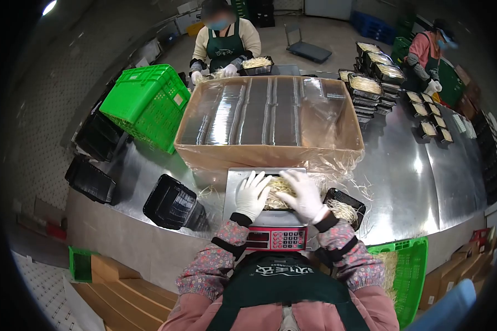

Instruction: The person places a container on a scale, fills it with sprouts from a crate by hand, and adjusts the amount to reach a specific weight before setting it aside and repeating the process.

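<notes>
Between the left hand [252, 196] and right hand [306, 196], pale sprouts [278, 191] lie in a black tray [276, 209] on a scale [232, 186]. The left is open at the tray's edge, fingers spread wide. The right is open too, fingers over the sprouts. Just beside it sits another tray [340, 195].
</notes>
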`<state>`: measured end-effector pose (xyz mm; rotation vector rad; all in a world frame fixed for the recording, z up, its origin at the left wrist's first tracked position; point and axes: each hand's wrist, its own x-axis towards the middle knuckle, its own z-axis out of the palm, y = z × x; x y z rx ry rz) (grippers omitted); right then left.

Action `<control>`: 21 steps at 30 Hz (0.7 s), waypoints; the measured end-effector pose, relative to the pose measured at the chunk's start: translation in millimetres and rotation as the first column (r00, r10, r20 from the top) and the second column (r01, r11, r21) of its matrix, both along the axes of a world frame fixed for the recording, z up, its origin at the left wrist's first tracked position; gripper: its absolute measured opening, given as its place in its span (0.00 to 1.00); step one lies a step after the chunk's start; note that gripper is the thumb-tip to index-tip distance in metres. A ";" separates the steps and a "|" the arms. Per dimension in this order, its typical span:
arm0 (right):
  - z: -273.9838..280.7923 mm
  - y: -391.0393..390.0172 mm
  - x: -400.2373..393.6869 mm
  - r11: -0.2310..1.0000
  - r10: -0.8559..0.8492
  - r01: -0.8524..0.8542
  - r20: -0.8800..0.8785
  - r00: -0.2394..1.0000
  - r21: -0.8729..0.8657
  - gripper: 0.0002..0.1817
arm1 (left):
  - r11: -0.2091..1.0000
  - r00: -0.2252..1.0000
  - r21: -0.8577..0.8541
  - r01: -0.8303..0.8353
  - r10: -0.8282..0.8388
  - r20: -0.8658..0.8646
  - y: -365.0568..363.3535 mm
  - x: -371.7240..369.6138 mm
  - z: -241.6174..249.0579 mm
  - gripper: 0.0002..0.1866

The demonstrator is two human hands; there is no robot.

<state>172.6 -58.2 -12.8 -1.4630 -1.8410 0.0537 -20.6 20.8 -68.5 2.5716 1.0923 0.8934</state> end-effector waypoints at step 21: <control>-21.5 0.2 35.5 0.943 0.059 0.058 0.334 0.941 -0.328 0.11 | 0.997 0.988 0.056 -0.049 0.057 -0.140 -8.0 4.8 -8.0 0.20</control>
